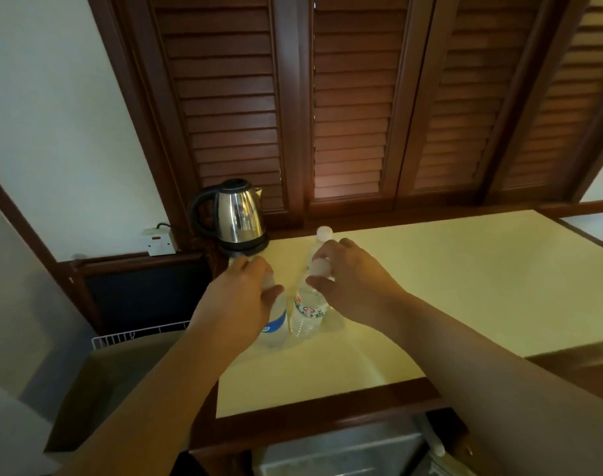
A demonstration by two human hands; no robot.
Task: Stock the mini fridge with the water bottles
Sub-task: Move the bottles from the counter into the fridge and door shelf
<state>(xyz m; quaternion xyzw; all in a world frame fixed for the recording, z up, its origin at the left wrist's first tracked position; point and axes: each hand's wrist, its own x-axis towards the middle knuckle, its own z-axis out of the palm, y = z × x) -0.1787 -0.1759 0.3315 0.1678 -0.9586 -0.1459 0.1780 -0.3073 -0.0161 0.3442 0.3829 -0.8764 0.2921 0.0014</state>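
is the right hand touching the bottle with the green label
Touching. The head view shows the right hand with fingers and thumb curled round the top of the green-label bottle, just under its cap.

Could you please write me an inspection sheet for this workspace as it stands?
Surface: pale yellow countertop with a dark wooden edge.
Job's things: three water bottles stand upright: blue-label bottle, green-label bottle, and a third bottle behind them, only its white cap clear. The mini fridge shows below the counter; its door state is unclear.
Clutter: steel kettle on its base at the counter's back left corner.
Hands: left hand grips the blue-label bottle's top; right hand grips the green-label bottle's neck.
Cables: a black cable runs into the wall socket.
Surroundings: louvred wooden shutters behind; white wire rack at lower left.
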